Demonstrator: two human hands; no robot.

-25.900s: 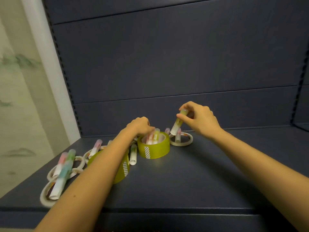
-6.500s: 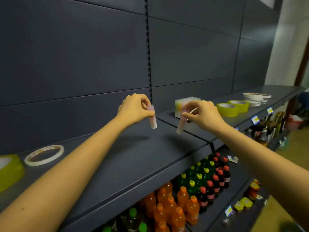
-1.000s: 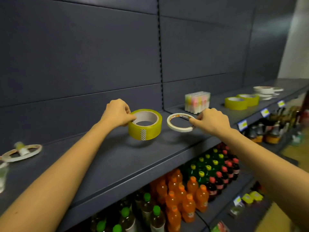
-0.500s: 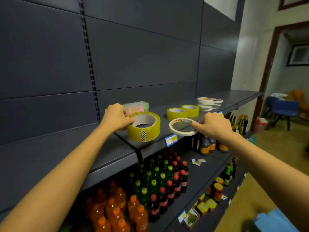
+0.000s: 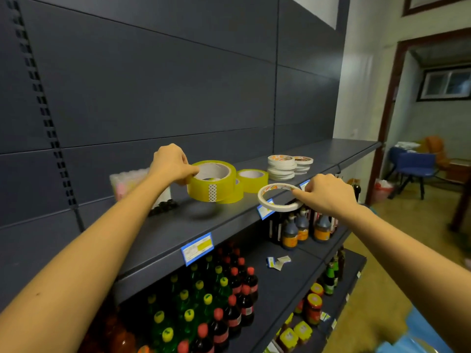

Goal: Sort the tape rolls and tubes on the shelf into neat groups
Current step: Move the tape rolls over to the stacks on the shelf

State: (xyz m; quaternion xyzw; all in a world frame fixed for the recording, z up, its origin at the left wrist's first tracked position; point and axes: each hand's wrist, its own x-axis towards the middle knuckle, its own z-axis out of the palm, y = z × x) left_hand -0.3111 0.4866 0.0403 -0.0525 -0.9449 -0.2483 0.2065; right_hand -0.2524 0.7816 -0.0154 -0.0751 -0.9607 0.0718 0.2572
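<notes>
Over a dark shelf [image 5: 178, 225], a person's two bare arms reach in from the lower corners. Left hand [image 5: 170, 161], near centre, has thumb and fingers curled over the rim of a wide yellow roll [image 5: 211, 180]. It holds the roll tilted just above the shelf, with a shadow under it. Right hand [image 5: 327, 194], at four o'clock from that roll, pinches the near rim of a thin white roll [image 5: 276, 200], which hangs level over the shelf's front edge.

Two more yellow rolls [image 5: 252, 180] lie flat on the shelf, just behind the held one at its three o'clock. Farther along, at two o'clock, stand two white stacks [image 5: 281, 169] of thin rolls, side by side. A clear pack of pastel tubes [image 5: 127, 182] stands at nine o'clock, partly hidden by the left forearm.

Blue price tags [image 5: 197, 248] line the shelf edge. Bottles [image 5: 204, 301] with green, yellow and red caps fill the shelf below. A blue chair [image 5: 413, 166] sits through a doorway on the far right.
</notes>
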